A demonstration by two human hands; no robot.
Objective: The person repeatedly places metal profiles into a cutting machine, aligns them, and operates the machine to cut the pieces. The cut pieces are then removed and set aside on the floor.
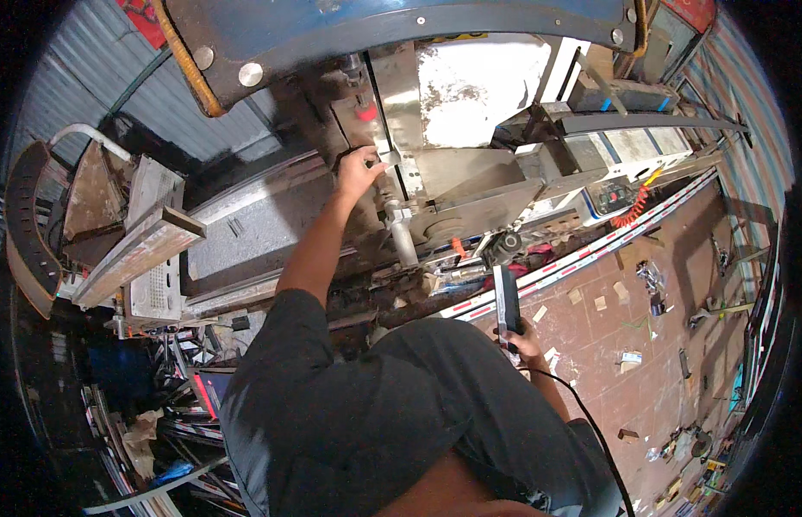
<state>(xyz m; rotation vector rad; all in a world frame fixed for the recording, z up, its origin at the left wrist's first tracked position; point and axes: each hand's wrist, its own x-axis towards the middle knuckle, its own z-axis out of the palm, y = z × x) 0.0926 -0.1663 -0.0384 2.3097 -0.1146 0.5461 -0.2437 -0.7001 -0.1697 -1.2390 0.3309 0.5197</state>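
Observation:
My left arm stretches forward to a worn metal machine bed. The left hand (359,172) has its thumb and fingers drawn together at a small shiny metal piece (390,158) beside a dark slot; whether it grips that piece I cannot make out. A pale metal cylinder (404,241) lies just nearer, and a red-ended part (366,112) is beyond the hand. Low at my right side, my right hand (527,339) is closed round a dark slab-shaped object (508,302) with a silvery side. A black cable (582,401) runs close below that hand.
A big blue-and-black machine cover (401,21) overhangs the far side. A rusty rectangular tube (142,254) juts in from the left. Right of the machine, scraps litter the tiled floor (582,345), beside a red coiled hose (629,209). Metal offcuts (198,431) pile up at lower left.

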